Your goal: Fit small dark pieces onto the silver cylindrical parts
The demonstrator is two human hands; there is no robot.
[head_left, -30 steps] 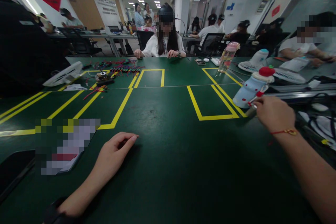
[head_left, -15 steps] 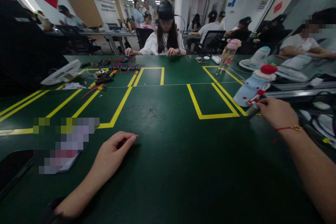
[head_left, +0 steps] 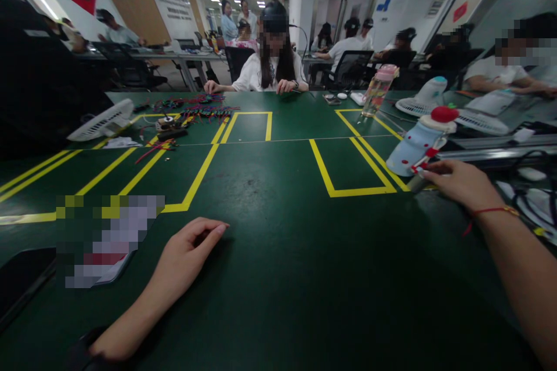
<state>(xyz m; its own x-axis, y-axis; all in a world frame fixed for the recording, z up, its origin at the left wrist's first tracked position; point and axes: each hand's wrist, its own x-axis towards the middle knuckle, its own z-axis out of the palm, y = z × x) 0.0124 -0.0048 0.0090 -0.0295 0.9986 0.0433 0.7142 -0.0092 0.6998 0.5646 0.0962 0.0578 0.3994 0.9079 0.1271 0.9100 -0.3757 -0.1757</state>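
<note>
My left hand (head_left: 189,255) rests on the green table (head_left: 278,278) with its thumb and fingers closed together; I see nothing in them. At the right, my right hand (head_left: 463,182), a red cord on its wrist, closes its fingertips on a small grey cylindrical thing (head_left: 418,185). This piece lies low by the table, and the fingers partly hide it. Just behind it stands a light blue bottle (head_left: 409,148) with red dots, a red round top and a strap, close to my fingertips.
Yellow tape (head_left: 363,192) marks out boxes on the table. Left of my left hand lies a blurred-out flat thing (head_left: 126,232), beside a dark device (head_left: 26,272). Wires (head_left: 209,110), a white fan (head_left: 104,120), a pink-lidded bottle (head_left: 379,93) and cables (head_left: 535,203) lie around. A person (head_left: 274,69) sits opposite.
My right hand has turned slightly and its wrist has shifted right, with the fingertips still at the small grey thing. My left hand has not moved.
</note>
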